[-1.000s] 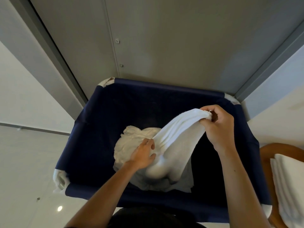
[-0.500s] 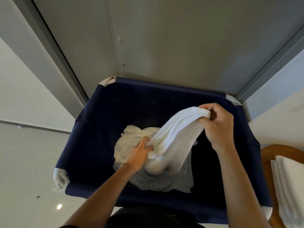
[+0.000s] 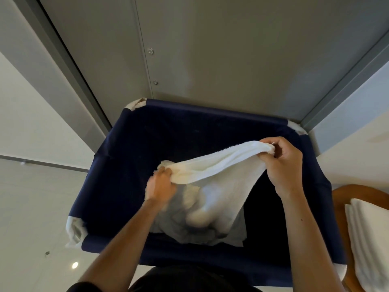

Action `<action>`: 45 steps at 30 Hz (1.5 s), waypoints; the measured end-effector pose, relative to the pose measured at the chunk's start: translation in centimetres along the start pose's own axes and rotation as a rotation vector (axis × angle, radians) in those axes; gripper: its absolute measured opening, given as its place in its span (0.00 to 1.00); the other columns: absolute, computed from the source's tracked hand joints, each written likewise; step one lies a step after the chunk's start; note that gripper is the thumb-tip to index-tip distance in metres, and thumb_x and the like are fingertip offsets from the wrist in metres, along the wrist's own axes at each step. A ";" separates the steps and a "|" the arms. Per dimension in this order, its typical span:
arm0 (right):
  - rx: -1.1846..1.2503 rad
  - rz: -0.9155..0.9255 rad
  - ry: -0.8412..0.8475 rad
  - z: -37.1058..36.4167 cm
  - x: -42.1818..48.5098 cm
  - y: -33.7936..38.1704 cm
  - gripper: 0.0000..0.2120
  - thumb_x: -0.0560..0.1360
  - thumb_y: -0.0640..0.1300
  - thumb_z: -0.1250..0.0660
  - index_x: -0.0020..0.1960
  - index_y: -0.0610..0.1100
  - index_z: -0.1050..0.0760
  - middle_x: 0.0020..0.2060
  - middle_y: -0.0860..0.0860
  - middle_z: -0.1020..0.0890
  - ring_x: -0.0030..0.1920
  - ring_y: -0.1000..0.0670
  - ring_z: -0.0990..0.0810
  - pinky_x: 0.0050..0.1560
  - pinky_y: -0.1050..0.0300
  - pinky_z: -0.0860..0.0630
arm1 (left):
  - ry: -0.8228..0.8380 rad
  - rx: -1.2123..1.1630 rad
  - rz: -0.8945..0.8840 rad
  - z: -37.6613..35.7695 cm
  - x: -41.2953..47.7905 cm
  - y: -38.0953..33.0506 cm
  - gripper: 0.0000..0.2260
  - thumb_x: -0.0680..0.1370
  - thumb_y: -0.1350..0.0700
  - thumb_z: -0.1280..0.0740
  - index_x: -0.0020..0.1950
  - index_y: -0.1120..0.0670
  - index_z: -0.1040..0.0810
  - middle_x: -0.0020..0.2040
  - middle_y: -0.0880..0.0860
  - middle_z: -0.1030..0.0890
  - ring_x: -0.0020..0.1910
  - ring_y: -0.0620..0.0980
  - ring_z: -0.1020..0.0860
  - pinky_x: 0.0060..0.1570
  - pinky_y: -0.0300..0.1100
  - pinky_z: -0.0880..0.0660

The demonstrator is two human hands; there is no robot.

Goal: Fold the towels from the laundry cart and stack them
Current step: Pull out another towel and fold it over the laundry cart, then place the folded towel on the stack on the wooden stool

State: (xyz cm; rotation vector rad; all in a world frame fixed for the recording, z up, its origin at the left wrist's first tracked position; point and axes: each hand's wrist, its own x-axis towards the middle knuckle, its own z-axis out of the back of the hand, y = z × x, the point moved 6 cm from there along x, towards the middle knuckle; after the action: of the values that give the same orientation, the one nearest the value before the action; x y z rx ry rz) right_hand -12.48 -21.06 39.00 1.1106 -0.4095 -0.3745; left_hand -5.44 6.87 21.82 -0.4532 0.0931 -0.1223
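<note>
A white towel (image 3: 216, 165) stretches above the dark blue laundry cart (image 3: 117, 165). My right hand (image 3: 282, 163) pinches one corner of it, raised near the cart's right side. My left hand (image 3: 161, 186) grips the towel's top edge lower down, at the cart's middle. The rest of the towel hangs into the cart. Beneath it more white laundry (image 3: 202, 226) lies crumpled on the cart's bottom, partly hidden by the hanging cloth.
A stack of folded white towels (image 3: 370, 245) lies on a wooden surface (image 3: 345, 199) at the right edge. A grey metal wall panel (image 3: 210, 60) stands right behind the cart. Pale glossy floor (image 3: 31, 218) spreads to the left.
My left hand has slid along the towel's edge to the left and lifted it, so the towel is now spread wider between both hands. The right hand stayed put.
</note>
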 end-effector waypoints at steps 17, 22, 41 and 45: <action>-0.146 -0.099 -0.011 -0.8 0.1 -4.0 0.08 0.78 0.37 0.38 0.56 0.43 0.31 0.44 0.57 0.26 0.41 0.60 0.27 0.34 0.74 0.31 | -0.244 -0.372 0.021 15.1 4.0 -1.2 0.03 0.78 0.64 0.42 0.45 0.60 0.31 0.34 0.50 0.30 0.30 0.45 0.34 0.26 0.31 0.36; -0.008 -0.105 -0.022 -2.0 0.0 -4.1 0.08 0.81 0.40 0.43 0.59 0.46 0.35 0.46 0.59 0.29 0.43 0.60 0.27 0.40 0.66 0.32 | -0.203 -0.495 0.060 14.2 3.4 -0.5 0.02 0.77 0.64 0.41 0.48 0.58 0.33 0.36 0.49 0.31 0.34 0.45 0.34 0.34 0.38 0.35; 0.033 -0.118 -0.183 -1.0 -0.7 -3.5 0.03 0.76 0.37 0.36 0.47 0.44 0.27 0.43 0.58 0.22 0.42 0.60 0.24 0.38 0.67 0.30 | -0.189 -0.674 0.021 16.6 5.2 0.6 0.18 0.76 0.56 0.29 0.65 0.55 0.27 0.52 0.49 0.22 0.49 0.48 0.23 0.48 0.42 0.24; 0.015 -0.146 -0.123 -1.6 -1.3 -3.8 0.06 0.75 0.34 0.40 0.46 0.44 0.32 0.38 0.54 0.28 0.37 0.56 0.32 0.35 0.63 0.34 | -0.113 -0.760 0.015 15.9 4.9 1.3 0.15 0.80 0.54 0.35 0.66 0.53 0.27 0.55 0.51 0.21 0.53 0.49 0.23 0.52 0.42 0.24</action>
State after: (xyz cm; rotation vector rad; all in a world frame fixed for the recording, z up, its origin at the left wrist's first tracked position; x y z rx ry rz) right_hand -13.11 -20.67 34.72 1.1388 -0.4410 -0.5717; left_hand 1.42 14.17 35.18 -1.2166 0.0283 -0.0419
